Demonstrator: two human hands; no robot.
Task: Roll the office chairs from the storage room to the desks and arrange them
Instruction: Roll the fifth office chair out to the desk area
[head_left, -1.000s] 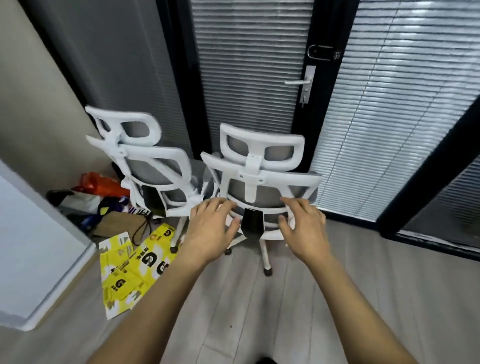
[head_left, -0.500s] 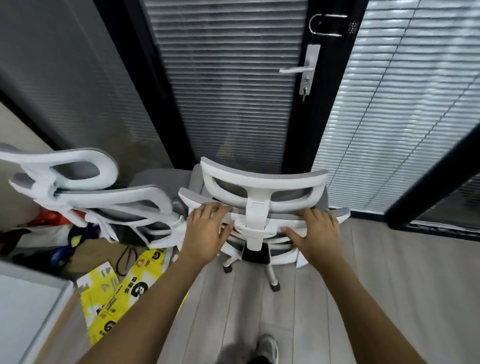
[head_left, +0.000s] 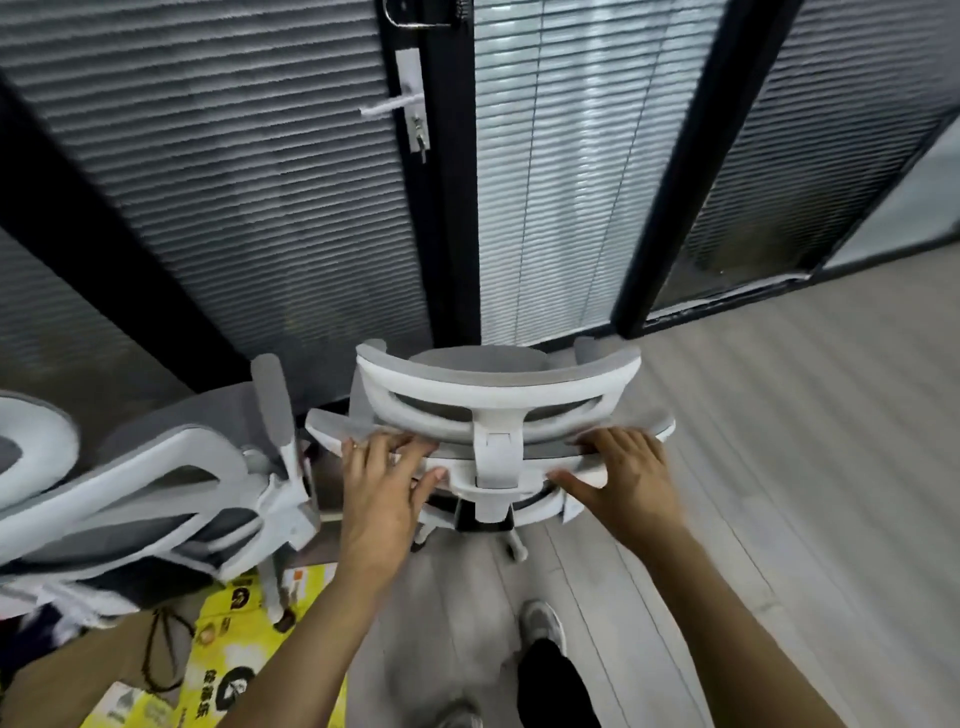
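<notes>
A white-framed office chair (head_left: 496, 410) with grey mesh stands right in front of me, its back toward me, facing a glass door. My left hand (head_left: 382, 486) grips the top edge of its backrest on the left, fingers curled over the frame. My right hand (head_left: 626, 478) grips the same edge on the right, thumb under it. A second white and grey chair (head_left: 171, 499) stands close on the left, almost touching the first. The held chair's base and castors (head_left: 514, 545) show below the seat.
A black-framed glass door with blinds and a lever handle (head_left: 400, 104) is straight ahead. Yellow printed cardboard (head_left: 244, 660) and clutter lie on the floor at lower left. My shoes (head_left: 540, 623) stand behind the chair. Pale wood floor (head_left: 779, 467) stretches to the right.
I have stepped closer and now look down over the chair's headrest. Both hands stay on the backrest. The chair has shifted to the right relative to the door.
</notes>
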